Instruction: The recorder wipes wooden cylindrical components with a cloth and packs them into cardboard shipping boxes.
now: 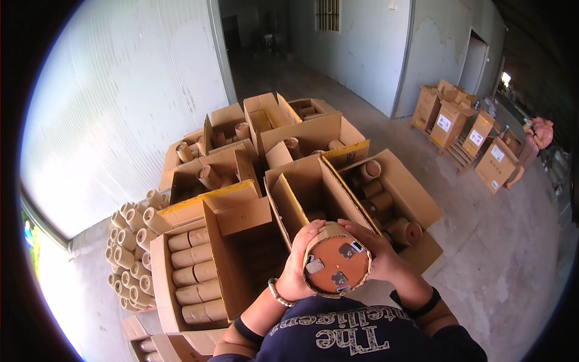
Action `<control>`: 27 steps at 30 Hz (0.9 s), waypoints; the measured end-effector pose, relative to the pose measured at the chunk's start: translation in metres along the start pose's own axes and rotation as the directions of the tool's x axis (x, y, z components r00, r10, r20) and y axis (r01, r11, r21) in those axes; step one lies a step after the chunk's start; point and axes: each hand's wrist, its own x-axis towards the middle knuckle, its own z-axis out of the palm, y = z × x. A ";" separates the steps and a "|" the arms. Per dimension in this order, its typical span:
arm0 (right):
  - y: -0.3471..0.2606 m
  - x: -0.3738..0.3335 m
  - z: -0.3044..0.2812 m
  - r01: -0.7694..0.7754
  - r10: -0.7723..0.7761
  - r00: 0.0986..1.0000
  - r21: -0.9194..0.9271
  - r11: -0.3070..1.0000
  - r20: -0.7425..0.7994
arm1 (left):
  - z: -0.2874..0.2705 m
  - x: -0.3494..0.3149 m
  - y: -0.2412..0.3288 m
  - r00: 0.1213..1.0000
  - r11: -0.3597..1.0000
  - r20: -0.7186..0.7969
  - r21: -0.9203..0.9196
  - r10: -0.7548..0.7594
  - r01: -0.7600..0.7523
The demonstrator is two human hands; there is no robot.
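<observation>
Close in front of my chest I hold up a cardboard cylinder [330, 250]. Its upturned end is a reddish-brown disc with three metal pieces on it, set inside a rough cardboard rim. My left hand [294, 268] wraps round its left side, and a bead bracelet circles that wrist. My right hand [381, 253] is curled round the other side. Both hands are closed on it, and some fingertips are hidden behind the cylinder. Just beyond lies an open carton [310, 187] with a dark inside. To its right, another open carton [401, 181] holds several brown cylinders.
Left of me, a carton [163, 283] holds rows of cardboard tubes. Past it, many tubes [126, 241] stand piled on the floor. More open cartons [295, 133] crowd the area ahead. Far right, labelled boxes [449, 123] stand on pallets. A pale wall [126, 108] rises at left.
</observation>
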 end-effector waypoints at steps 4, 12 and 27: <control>0.002 -0.001 0.000 0.042 -0.042 0.999 -0.041 0.998 -0.008 | 0.004 0.002 -0.003 0.977 0.973 -0.077 0.137 0.200 -0.188; -0.003 0.000 0.000 0.031 -0.031 0.999 -0.070 0.997 -0.007 | 0.001 0.010 0.001 0.918 0.903 -0.070 0.226 0.389 -0.365; -0.006 -0.004 0.001 -0.082 0.089 0.996 -0.235 0.968 0.018 | 0.000 -0.004 -0.027 0.997 0.999 -0.079 0.046 0.015 -0.011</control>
